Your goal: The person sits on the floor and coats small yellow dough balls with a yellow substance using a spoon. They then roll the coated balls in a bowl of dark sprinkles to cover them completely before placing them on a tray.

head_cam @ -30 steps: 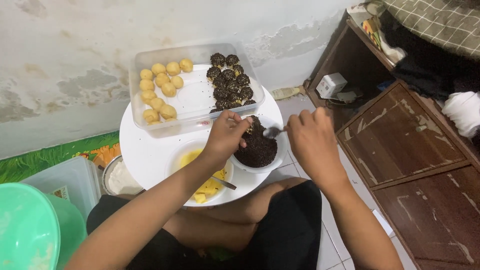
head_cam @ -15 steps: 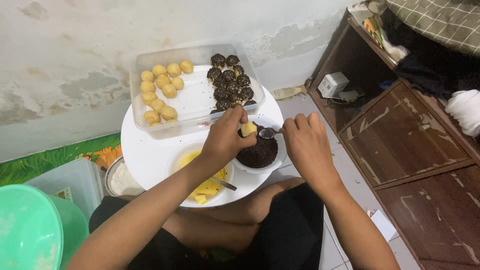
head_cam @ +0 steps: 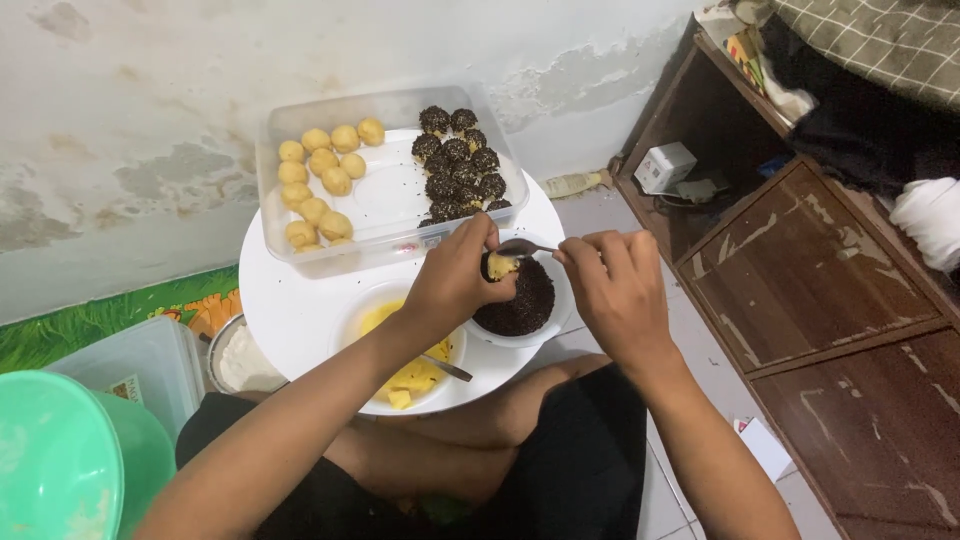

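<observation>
My left hand (head_cam: 458,275) pinches a small yellow dough ball (head_cam: 500,265) over a white bowl of dark sprinkles (head_cam: 520,305). My right hand (head_cam: 615,285) grips a metal spoon (head_cam: 522,247) whose tip reaches the ball. Behind them a clear plastic container (head_cam: 385,195) holds plain yellow balls (head_cam: 320,185) on its left and several dark-coated balls (head_cam: 460,160) on its right. A white bowl with yellow filling (head_cam: 415,375) and another spoon (head_cam: 445,368) sits under my left forearm. All rest on a round white tray (head_cam: 290,300).
A green plastic bowl (head_cam: 55,460) and a clear box (head_cam: 140,365) stand at the lower left, with a metal bowl of white stuff (head_cam: 235,360) beside the tray. A brown wooden cabinet (head_cam: 800,260) with an open shelf fills the right. My crossed legs are below the tray.
My left hand has lifted the yellow ball out of the sprinkle bowl and now holds it up, while my right hand has brought the spoon in to it.
</observation>
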